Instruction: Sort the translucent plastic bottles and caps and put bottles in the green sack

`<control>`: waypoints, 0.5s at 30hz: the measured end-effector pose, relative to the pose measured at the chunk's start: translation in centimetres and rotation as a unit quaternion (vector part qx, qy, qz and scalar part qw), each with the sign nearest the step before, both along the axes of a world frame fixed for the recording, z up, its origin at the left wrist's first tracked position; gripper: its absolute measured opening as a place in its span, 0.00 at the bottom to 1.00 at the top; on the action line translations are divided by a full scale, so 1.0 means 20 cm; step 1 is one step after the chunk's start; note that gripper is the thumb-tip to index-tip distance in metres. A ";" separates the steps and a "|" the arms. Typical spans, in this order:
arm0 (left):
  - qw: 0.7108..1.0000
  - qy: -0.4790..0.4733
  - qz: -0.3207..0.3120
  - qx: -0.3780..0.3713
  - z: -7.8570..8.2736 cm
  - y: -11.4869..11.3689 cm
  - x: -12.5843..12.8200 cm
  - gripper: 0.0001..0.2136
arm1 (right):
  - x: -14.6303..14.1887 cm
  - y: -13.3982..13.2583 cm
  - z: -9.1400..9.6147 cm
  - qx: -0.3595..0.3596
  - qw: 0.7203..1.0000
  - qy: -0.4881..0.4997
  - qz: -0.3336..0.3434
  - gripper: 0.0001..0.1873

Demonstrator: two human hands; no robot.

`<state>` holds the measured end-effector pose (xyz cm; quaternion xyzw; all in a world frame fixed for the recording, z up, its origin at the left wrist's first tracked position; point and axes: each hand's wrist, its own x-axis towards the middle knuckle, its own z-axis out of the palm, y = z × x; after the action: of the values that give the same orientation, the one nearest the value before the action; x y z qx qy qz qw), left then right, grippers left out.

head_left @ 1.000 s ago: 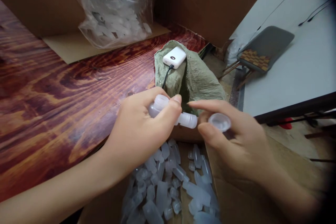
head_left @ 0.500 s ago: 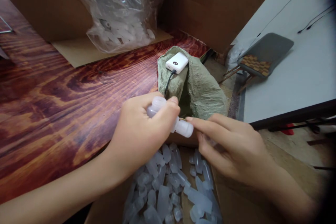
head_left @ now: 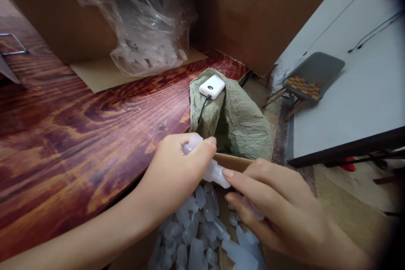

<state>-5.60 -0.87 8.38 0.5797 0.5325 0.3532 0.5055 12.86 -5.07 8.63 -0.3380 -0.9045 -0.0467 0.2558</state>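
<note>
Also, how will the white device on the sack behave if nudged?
White device would likely slide or tip, not roll: it's flat and boxy. Sack looks creased and soft, so it may tilt there. Plugged-in cable might tug it.

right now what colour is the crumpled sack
The sack is dull green; the head view shows it best.

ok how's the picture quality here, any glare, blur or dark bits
In the head view, glare streaks the clear plastic bag; in the head view, the clear piece in the right hand looks soft; in the head view, black shading covers the right edge.
</note>
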 end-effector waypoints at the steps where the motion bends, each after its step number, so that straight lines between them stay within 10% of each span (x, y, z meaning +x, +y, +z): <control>1: 1.000 0.005 -0.013 -0.010 0.00 0.00 0.00 0.18 | -0.01 0.00 0.00 0.005 1.000 -0.006 0.004 0.14; 11: 0.992 -0.051 -0.046 -0.110 -0.06 0.00 0.00 0.19 | -0.05 0.00 -0.03 0.018 1.000 -0.006 -0.014 0.11; 15: 0.996 0.037 -0.021 0.076 -0.03 -0.03 -0.01 0.18 | -0.08 0.00 -0.04 -0.270 0.943 0.164 -0.102 0.14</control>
<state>-5.71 -1.38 7.81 0.6401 0.5100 0.3606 0.4474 11.30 -5.13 7.89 -0.4879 -0.7894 0.2290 0.2938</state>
